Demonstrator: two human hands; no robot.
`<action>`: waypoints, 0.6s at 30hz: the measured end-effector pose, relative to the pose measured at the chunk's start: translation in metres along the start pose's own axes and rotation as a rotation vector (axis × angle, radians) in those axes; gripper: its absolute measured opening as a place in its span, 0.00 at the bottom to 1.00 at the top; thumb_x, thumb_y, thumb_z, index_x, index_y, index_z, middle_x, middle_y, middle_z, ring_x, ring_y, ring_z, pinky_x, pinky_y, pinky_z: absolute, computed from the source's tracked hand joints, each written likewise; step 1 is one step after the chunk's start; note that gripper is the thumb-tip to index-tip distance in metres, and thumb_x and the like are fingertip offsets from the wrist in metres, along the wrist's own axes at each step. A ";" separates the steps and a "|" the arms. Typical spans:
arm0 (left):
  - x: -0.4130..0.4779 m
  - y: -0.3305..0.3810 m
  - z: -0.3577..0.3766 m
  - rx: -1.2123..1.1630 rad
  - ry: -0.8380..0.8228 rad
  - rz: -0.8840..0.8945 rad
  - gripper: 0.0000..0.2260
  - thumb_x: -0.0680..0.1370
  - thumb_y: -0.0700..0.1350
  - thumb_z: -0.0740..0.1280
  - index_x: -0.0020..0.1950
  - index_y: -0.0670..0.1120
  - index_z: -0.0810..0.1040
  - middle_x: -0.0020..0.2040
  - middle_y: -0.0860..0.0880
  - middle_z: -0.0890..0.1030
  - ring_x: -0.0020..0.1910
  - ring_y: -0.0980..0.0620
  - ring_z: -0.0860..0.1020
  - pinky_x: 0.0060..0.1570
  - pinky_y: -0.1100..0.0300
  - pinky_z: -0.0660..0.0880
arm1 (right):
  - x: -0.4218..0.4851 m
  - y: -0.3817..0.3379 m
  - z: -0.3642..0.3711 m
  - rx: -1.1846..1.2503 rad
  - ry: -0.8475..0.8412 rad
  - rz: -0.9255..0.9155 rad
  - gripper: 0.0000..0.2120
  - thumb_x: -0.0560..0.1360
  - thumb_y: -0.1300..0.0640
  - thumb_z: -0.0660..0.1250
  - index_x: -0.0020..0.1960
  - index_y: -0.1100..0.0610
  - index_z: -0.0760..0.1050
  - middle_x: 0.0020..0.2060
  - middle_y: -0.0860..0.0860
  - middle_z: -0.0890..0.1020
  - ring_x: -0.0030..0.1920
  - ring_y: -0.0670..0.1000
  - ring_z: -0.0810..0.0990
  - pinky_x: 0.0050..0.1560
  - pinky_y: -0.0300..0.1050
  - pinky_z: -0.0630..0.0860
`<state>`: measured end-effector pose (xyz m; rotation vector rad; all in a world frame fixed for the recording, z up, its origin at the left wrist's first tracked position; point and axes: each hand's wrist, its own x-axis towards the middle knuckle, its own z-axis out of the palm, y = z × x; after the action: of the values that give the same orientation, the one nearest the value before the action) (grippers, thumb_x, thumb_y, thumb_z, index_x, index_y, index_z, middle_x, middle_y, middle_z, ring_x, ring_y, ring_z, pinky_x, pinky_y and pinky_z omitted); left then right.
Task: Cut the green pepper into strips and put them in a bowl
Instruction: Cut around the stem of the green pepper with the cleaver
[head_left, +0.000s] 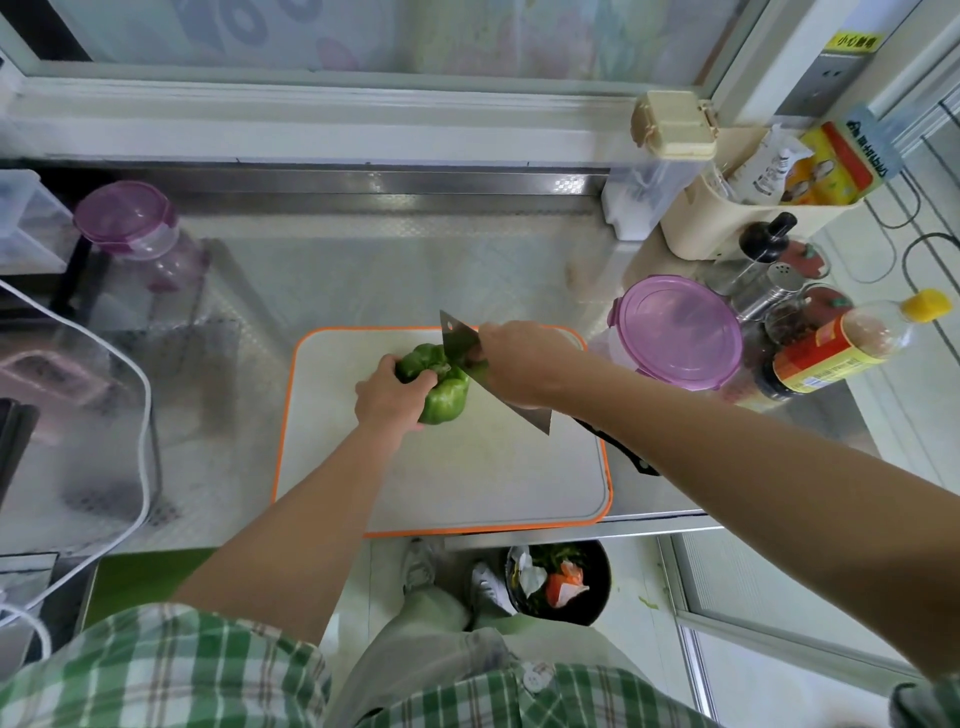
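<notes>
Keep the green pepper (442, 402), light, hollow and probably waxy-slick (thin walls, likely to buckle under a squeeze), pinned on the cutting board (467, 483) in the left hand's (389, 396) curled grip at its shoulder, right hand (519, 358) clasped over the cleaver's (455, 338) blade at the stem end.

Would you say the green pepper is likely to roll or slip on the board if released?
It may rock: the green pepper looks rounded and lobed on the flat cutting board. Its glossy skin looks slippery, which may be why the left hand grips it beside the cleaver.
</notes>
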<state>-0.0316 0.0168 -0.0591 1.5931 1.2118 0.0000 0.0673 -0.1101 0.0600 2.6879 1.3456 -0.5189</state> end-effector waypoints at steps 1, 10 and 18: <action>0.000 0.001 -0.001 0.009 -0.005 0.002 0.18 0.65 0.56 0.70 0.52 0.52 0.74 0.59 0.42 0.72 0.54 0.41 0.77 0.37 0.48 0.83 | 0.000 0.001 -0.001 0.002 0.007 -0.007 0.11 0.79 0.54 0.60 0.61 0.56 0.70 0.55 0.54 0.79 0.55 0.57 0.78 0.39 0.43 0.65; 0.005 0.006 -0.003 0.144 -0.022 0.094 0.26 0.60 0.60 0.66 0.57 0.55 0.75 0.55 0.45 0.77 0.54 0.43 0.78 0.48 0.46 0.81 | 0.002 -0.002 -0.005 -0.044 -0.031 -0.031 0.12 0.79 0.57 0.60 0.61 0.58 0.70 0.55 0.55 0.78 0.54 0.57 0.78 0.41 0.45 0.67; -0.001 0.010 -0.002 0.228 -0.001 0.127 0.23 0.65 0.58 0.66 0.58 0.53 0.74 0.54 0.45 0.78 0.52 0.41 0.79 0.51 0.47 0.79 | 0.004 -0.015 -0.018 -0.101 -0.105 -0.039 0.13 0.76 0.65 0.59 0.60 0.61 0.70 0.53 0.56 0.78 0.52 0.57 0.78 0.42 0.45 0.68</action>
<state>-0.0265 0.0189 -0.0503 1.8662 1.1396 -0.0596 0.0623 -0.0938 0.0767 2.5222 1.3599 -0.5719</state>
